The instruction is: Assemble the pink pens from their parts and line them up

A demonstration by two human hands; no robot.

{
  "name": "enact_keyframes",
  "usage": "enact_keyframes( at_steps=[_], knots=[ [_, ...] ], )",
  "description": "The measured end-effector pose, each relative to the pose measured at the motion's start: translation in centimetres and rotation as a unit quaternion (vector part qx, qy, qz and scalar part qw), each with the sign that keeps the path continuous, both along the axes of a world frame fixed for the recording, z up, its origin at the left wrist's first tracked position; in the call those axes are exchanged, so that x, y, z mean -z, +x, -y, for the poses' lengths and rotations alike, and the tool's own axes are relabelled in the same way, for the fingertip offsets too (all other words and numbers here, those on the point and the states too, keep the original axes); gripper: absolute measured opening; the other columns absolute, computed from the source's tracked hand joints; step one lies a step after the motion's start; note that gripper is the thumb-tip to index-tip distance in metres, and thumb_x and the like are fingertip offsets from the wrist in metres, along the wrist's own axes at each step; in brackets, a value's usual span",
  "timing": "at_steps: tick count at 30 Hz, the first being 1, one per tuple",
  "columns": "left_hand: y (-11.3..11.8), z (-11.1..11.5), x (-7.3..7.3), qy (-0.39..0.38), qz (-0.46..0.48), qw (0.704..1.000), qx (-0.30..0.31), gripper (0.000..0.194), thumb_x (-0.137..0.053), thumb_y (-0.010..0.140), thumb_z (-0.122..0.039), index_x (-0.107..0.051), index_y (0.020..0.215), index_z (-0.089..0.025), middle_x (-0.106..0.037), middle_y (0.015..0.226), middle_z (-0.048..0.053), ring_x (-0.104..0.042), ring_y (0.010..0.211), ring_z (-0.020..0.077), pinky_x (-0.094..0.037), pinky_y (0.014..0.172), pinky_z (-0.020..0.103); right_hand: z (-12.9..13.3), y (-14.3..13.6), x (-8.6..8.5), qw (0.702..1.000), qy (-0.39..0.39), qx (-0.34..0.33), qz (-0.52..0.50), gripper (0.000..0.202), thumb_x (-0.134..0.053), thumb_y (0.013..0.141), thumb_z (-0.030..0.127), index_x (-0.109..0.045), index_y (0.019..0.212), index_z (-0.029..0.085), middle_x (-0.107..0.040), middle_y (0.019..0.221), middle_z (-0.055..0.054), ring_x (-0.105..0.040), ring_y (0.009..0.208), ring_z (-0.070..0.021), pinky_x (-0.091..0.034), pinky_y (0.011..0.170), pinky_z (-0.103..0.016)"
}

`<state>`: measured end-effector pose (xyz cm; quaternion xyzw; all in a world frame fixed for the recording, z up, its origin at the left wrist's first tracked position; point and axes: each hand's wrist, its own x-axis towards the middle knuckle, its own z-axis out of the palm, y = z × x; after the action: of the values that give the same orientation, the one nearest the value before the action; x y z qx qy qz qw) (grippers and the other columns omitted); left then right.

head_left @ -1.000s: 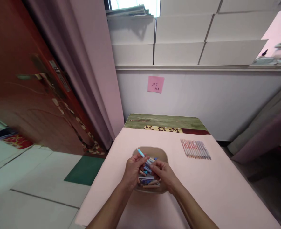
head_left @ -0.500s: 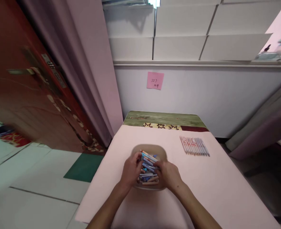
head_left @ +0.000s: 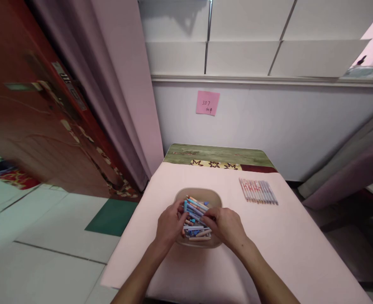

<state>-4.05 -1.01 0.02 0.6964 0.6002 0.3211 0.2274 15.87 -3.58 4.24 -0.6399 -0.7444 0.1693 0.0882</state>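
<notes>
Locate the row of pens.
In the head view, the row of pens lies on the pink tabletop, right of the beige bin and beyond the right hand.

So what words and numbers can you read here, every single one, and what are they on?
"357": handwritten on the pink note on the wall.
Below the 357, more handwritten marks: too small to read for sure.
Red marks on the row of pens on the right: too small to tell if they are words.
Pens in the bin: no writing I can make out.
</notes>
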Motion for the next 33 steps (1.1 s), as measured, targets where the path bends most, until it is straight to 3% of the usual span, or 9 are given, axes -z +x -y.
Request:
enact_keyframes(
  at_steps=[4,10,14,21,25,29,33],
  knots=[
    [0.0,0.3,0.0,-0.008,0.006,1.000,-0.015,0.020,-0.066,0.073,-0.028,-0.070,0.093,-0.028,-0.071,0.081,0.001,-0.062,0.079,0.0214,-0.041,0.070,0.029,-1.0,-0.8,2.2,0.999,-0.011,0.009,0.033,0.024,-0.049,0.090,0.037,-0.072,0.093,0.027,-0.073,0.088,-0.005,-0.067,0.081,-0.0202,-0.042,0.067,-0.026],
    [-0.3,0.2,-0.4,-0.022,0.021,0.999,-0.034,0.018,-0.062,0.076,-0.029,-0.070,0.092,-0.026,-0.072,0.086,0.003,-0.063,0.077,0.0204,-0.041,0.070,0.028,-2.4,-3.5,4.9,0.991,-0.058,-0.028,0.113,0.022,-0.049,0.088,0.018,-0.070,0.097,0.015,-0.072,0.093,-0.016,-0.069,0.083,-0.0255,-0.048,0.069,-0.032],
    [-0.6,0.2,-0.6,-0.031,0.072,0.997,-0.024,0.015,-0.063,0.075,-0.031,-0.071,0.087,-0.026,-0.073,0.084,0.003,-0.064,0.074,0.0198,-0.043,0.068,0.027,-2.4,-4.4,4.8,0.989,-0.057,-0.052,0.123,0.025,-0.049,0.087,0.015,-0.066,0.105,0.009,-0.070,0.097,-0.020,-0.068,0.087,-0.0285,-0.050,0.070,-0.035],
    [-0.7,0.0,-0.6,-0.005,0.123,0.992,-0.026,0.013,-0.063,0.076,-0.033,-0.072,0.083,-0.026,-0.073,0.080,0.002,-0.065,0.074,0.0197,-0.046,0.068,0.027,-1.9,-4.6,4.4,0.988,-0.057,-0.060,0.131,0.027,-0.041,0.090,0.011,-0.065,0.102,0.010,-0.070,0.096,-0.019,-0.067,0.088,-0.0277,-0.048,0.070,-0.034],
    [-0.7,0.0,-0.8,-0.005,0.135,0.991,-0.019,0.014,-0.062,0.078,-0.034,-0.071,0.085,-0.025,-0.073,0.080,0.001,-0.066,0.073,0.0190,-0.047,0.068,0.027,-1.7,-4.2,4.6,0.989,-0.057,-0.060,0.126,0.029,-0.044,0.090,0.014,-0.062,0.113,0.011,-0.071,0.094,-0.017,-0.068,0.084,-0.0271,-0.048,0.068,-0.033],
    [-0.5,-0.1,-1.0,-0.022,0.230,0.972,-0.045,0.013,-0.066,0.074,-0.034,-0.070,0.082,-0.024,-0.073,0.077,0.001,-0.066,0.072,0.0189,-0.049,0.068,0.027,-1.6,-2.6,4.1,0.998,-0.024,-0.028,0.056,0.026,-0.049,0.089,0.022,-0.065,0.109,0.022,-0.071,0.098,-0.010,-0.067,0.084,-0.0239,-0.046,0.069,-0.030],
    [0.7,-0.3,-0.6,-0.136,0.412,0.901,-0.018,0.033,-0.077,0.064,-0.032,-0.069,0.093,-0.018,-0.074,0.085,0.006,-0.066,0.074,0.0191,-0.049,0.064,0.027,-1.1,-1.5,3.4,0.984,0.002,-0.016,-0.178,0.023,-0.051,0.087,0.028,-0.070,0.098,0.025,-0.070,0.091,-0.004,-0.064,0.082,-0.0195,-0.044,0.073,-0.028]
  ],
)
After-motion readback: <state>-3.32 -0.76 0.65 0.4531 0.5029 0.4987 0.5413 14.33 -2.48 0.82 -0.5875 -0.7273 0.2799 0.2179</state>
